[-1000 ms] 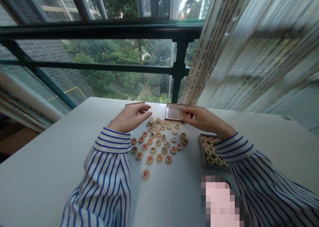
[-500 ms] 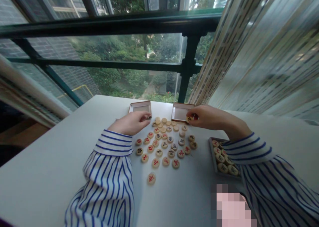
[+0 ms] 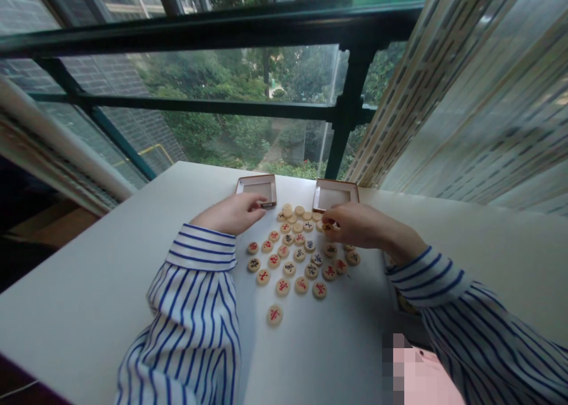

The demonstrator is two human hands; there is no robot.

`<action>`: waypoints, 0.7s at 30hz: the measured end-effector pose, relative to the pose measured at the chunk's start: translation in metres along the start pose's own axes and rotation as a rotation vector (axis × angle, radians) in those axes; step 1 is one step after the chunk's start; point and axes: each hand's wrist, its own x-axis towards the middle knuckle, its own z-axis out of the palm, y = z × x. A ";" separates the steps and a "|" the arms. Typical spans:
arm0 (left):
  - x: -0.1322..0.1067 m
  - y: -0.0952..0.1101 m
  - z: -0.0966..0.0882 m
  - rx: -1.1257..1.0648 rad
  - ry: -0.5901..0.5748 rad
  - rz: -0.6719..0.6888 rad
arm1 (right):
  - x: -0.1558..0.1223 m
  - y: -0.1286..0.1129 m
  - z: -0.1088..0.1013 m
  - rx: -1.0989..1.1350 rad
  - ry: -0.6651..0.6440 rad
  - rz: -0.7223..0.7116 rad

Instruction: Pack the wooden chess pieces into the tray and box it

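Observation:
Several round wooden game pieces (image 3: 298,257) with red or black characters lie spread on the white table (image 3: 89,286). My left hand (image 3: 231,213) is curled, and its fingertips meet at the near corner of the left small brown box (image 3: 256,186). What they hold is hidden. My right hand (image 3: 359,224) reaches over the far end of the spread, just in front of the right small brown box (image 3: 336,187). Its fingertips pinch a piece (image 3: 327,227). Both arms wear blue-striped white sleeves.
One piece (image 3: 274,315) lies alone nearer to me. A third box (image 3: 402,303) shows only a sliver under my right sleeve. A dark window railing (image 3: 346,115) stands just behind the table, and a striped curtain (image 3: 465,97) hangs at the right. A blurred pink patch sits at the bottom edge.
My right hand has come back from above the right box, down to the pieces. My left hand has curled shut beside the left box. The view has shifted, so the table sits lower.

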 end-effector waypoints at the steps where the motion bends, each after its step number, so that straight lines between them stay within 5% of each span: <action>1: 0.000 0.000 -0.001 0.004 0.006 0.003 | 0.001 -0.003 0.002 0.000 0.003 -0.008; 14: 0.005 0.013 0.007 -0.019 0.149 0.061 | 0.008 -0.011 0.018 0.005 -0.005 -0.051; 21: 0.007 0.023 0.012 0.007 0.126 0.083 | 0.008 -0.012 0.019 -0.012 0.003 -0.089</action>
